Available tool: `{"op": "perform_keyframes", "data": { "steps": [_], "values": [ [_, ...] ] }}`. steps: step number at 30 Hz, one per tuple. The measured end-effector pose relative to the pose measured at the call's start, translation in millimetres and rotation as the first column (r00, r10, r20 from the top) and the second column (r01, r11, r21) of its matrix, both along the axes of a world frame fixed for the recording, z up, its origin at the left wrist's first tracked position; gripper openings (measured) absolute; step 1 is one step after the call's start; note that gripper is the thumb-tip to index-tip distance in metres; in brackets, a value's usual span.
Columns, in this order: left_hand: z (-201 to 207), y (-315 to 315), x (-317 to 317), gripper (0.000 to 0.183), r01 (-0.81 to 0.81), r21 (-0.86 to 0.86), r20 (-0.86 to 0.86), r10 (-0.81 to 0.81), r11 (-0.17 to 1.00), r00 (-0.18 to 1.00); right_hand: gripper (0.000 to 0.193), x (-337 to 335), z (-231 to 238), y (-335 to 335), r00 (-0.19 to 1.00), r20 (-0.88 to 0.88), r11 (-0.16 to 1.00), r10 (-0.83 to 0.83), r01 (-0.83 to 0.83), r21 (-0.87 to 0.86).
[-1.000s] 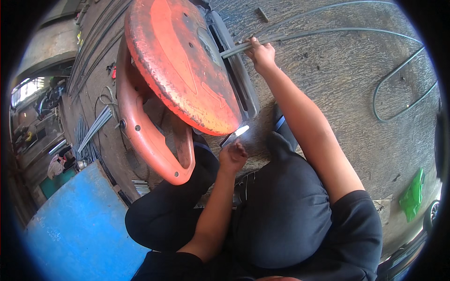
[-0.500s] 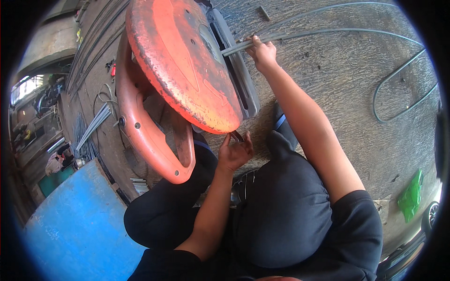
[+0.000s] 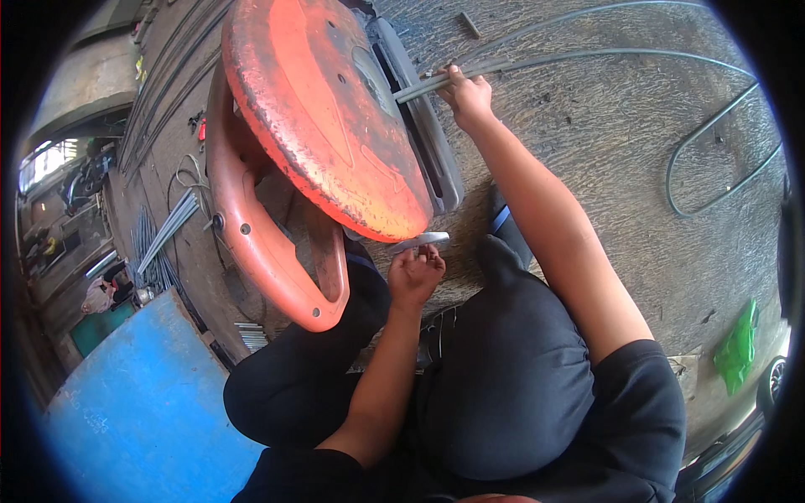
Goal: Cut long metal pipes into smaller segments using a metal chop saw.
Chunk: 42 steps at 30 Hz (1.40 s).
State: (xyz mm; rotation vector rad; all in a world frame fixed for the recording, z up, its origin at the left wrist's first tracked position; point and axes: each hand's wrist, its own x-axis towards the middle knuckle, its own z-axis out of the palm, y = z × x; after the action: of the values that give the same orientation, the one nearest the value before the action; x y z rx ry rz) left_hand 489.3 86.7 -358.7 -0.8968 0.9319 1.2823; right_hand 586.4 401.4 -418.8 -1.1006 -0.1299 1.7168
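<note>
An orange cut-off saw [image 3: 327, 109] with a scuffed blade guard stands in front of me, its loop handle [image 3: 285, 277] on the near left side. My right hand [image 3: 468, 92] is closed round a few thin grey metal rods [image 3: 419, 86], whose ends run into the saw's side by the dark base. Just below the guard's near tip, my left hand [image 3: 417, 272] has its fingers curled against a light grey flat metal handle [image 3: 428, 241]. The far end of that handle is hidden by the guard.
Long rods [image 3: 620, 53] curve off to the right, and one bends into a loop [image 3: 679, 180]. A blue sheet [image 3: 159, 386] lies at lower left beside a bundle of cut rods [image 3: 168, 230]. A green plastic bag [image 3: 736, 348] is at far right.
My left hand has gone from spread fingers to curled ones, and the handle has turned so its light grey length shows. My right hand keeps its grip on the rods.
</note>
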Motion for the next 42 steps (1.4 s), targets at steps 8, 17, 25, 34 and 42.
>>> {"op": "perform_keyframes", "data": {
  "steps": [8,17,25,34,42],
  "values": [
    [10.7,8.2,-2.6,0.026,0.051,0.091,0.209,-0.069,0.995,0.976,0.017,0.4,-2.4,-0.7,1.0,0.006,1.0,0.022,-0.022,0.004],
    [-3.7,0.6,-20.0,0.037,0.059,-0.152,0.134,-0.039,0.987,0.99,0.018,0.8,-2.0,-0.1,1.0,0.013,1.0,0.023,-0.023,0.0],
    [21.3,26.2,7.0,0.043,-0.022,0.086,0.226,0.002,0.996,0.974,0.019,0.9,-1.4,-0.3,0.999,0.017,0.999,0.034,-0.034,0.0],
    [17.6,29.3,-11.9,0.034,0.02,0.149,0.288,-0.062,0.989,0.956,0.018,0.6,-3.6,-1.0,0.999,0.017,0.999,0.027,-0.028,0.033],
    [17.7,33.1,-11.3,0.023,0.082,0.101,0.152,-0.096,0.992,0.984,0.017,0.6,-0.4,-1.3,0.998,0.044,0.998,0.043,-0.044,0.033]
  ]
}}
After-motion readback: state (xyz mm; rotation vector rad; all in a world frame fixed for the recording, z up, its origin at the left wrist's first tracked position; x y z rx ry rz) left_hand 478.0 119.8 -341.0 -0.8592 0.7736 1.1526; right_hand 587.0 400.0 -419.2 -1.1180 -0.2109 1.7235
